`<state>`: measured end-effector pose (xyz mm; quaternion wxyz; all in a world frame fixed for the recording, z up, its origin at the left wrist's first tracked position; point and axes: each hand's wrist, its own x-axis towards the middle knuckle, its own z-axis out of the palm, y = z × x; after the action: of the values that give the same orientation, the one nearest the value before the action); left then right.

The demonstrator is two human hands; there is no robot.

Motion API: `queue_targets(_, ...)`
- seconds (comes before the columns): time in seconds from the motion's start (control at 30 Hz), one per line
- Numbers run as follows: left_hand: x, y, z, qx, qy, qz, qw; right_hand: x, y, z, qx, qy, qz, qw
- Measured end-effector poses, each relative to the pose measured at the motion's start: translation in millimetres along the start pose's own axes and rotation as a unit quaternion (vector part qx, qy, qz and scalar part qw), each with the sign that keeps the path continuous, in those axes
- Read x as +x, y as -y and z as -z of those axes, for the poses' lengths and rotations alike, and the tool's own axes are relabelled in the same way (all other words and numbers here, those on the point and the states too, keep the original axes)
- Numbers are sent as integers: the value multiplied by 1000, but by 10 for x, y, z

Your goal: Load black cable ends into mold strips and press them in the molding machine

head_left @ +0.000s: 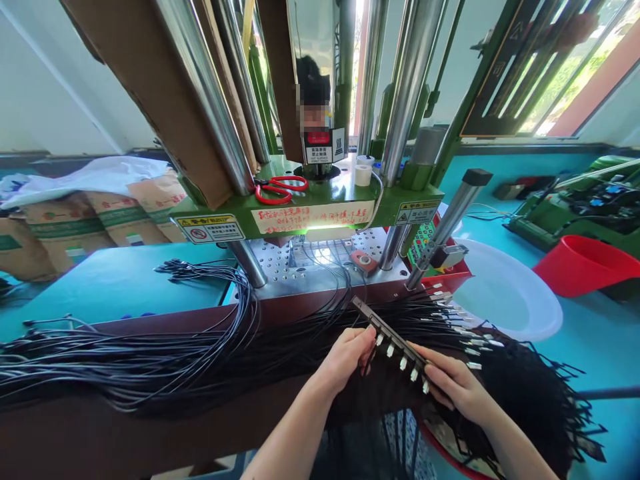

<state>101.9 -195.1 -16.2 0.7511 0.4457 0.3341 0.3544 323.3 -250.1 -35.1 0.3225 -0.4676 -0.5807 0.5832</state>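
Both my hands hold a long dark metal fixture bar [386, 331] that carries a row of small white connectors on thin black cables. My left hand [346, 357] pinches the bar near its middle with fingers closed. My right hand [456, 387] grips the bar's near end, fingers wrapped round it. The bar tilts from upper left to lower right above a thick bundle of black cables [150, 363] lying across the bench's front edge. More cable ends with white plugs [467, 333] lie just right of the bar.
A green vertical press [310, 217] with chrome columns stands behind the bar, with red scissors [277, 189] and tape rolls [363, 173] on its deck. A white basin [505, 293] and red tub [583, 263] sit right. Paper sacks [95, 220] are stacked at left.
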Motion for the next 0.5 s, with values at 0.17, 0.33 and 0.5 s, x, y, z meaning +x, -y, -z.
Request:
queue_targets(0.17, -6, -7, -4, 7, 1, 1, 1000, 4, 33, -11, -8, 0, 4, 1000)
queue_targets(0.33, -4, 20, 8, 4, 0, 6, 1000, 10, 32, -18, -9, 1, 3, 1000)
queue_targets(0.5, -28, -19, -6, -1, -8, 11, 1000, 3, 91, -13, -66, 14, 32, 997)
